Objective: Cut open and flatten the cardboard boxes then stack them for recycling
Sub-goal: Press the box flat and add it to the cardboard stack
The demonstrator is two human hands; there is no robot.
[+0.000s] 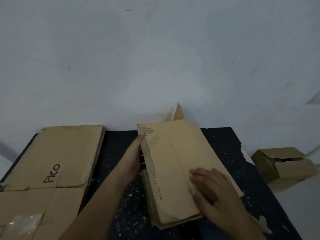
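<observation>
We are pressing a flattened box (174, 163) down on the dark bench (242, 153), mid-bench, right of the flat stack (52, 161) marked "Pico". Our right hand (213, 189) is lying open, palm down on its near end; our left hand (136, 153) is steadying the torn left edge with straight fingers. We are judging it best to lean weight along the crease, since a flap (178, 111) is sticking up behind. An unflattened box (280, 163) is waiting at far right.
</observation>
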